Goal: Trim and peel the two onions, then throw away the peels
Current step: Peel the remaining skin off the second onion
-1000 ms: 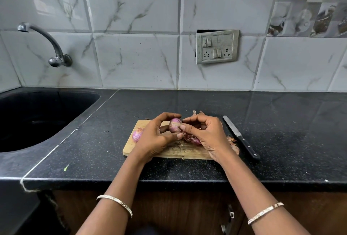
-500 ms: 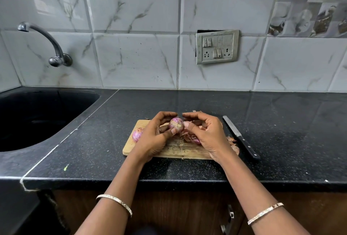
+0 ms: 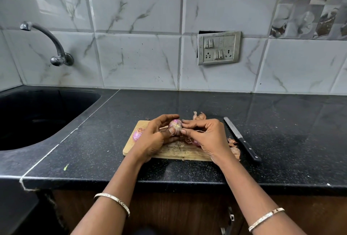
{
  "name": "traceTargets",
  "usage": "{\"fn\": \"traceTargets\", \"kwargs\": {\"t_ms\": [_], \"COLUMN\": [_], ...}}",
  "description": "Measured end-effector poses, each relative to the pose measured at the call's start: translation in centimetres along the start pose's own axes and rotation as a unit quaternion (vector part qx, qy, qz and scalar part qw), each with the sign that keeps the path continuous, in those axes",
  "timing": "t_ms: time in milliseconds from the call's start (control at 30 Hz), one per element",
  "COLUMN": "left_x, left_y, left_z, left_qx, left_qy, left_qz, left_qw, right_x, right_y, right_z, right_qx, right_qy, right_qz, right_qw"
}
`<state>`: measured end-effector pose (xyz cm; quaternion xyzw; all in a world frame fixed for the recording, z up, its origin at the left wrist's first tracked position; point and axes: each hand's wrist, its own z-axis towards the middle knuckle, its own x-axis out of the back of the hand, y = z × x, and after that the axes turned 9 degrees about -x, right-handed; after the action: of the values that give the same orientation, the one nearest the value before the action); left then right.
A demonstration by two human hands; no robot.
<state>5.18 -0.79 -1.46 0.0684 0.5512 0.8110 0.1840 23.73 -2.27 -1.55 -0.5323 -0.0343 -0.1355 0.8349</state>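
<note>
Two hands are engaged on one onion (image 3: 175, 124), held just above the far part of the cutting board (image 3: 169, 153). Your left hand (image 3: 152, 137) clasps it from the left, fingers curled over the top and thumb laid on its near face. Your right hand (image 3: 204, 137) meets it from the right, fingertips (image 3: 185, 121) pinched at the skin on that side. The onion shows a pale cut end turned toward you, so its long axis appears to run from you toward the wall, and the skin should strip sideways, toward the right hand. That hand is best placed to pull while the left steadies. How much skin remains cannot be told. The second onion (image 3: 138, 134) lies on the board's left end, just beside your left wrist, the nearer hand for it. Loose peels (image 3: 234, 147) lie off the board's right edge, with more beneath your right hand and behind the board. The knife (image 3: 242, 141) rests on the counter (image 3: 291, 131) right of the peels, handle toward you. Disposal is not yet begun.
</note>
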Motion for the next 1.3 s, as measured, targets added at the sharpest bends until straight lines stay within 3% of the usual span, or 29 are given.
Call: {"fn": "traceTargets", "kwargs": {"t_ms": [200, 400, 767, 1067, 1300], "left_x": [-0.25, -0.21, -0.13, -0.30, -0.24], "left_y": [0.04, 0.15, 0.17, 0.29, 0.31], "left_z": [0.04, -0.04, -0.05, -0.07, 0.04], "left_qx": [-0.005, -0.001, 0.006, 0.005, 0.017], "left_qy": [0.013, 0.007, -0.008, -0.002, -0.015], "left_qz": [0.017, 0.006, 0.008, -0.004, 0.003], "left_qw": [1.000, 1.000, 1.000, 1.000, 1.000], "right_x": [0.16, -0.12, -0.09, -0.29, -0.22], "right_y": [-0.40, -0.63, -0.47, -1.01, -0.93], "right_z": [0.07, 0.03, -0.15, -0.22, -0.20], "right_qx": [-0.007, 0.012, -0.012, -0.030, -0.019], "right_qy": [0.010, -0.059, 0.008, -0.053, -0.030], "right_qz": [-0.019, -0.019, -0.019, -0.022, -0.038], "right_qw": [1.000, 0.998, 1.000, 0.998, 0.999]}}
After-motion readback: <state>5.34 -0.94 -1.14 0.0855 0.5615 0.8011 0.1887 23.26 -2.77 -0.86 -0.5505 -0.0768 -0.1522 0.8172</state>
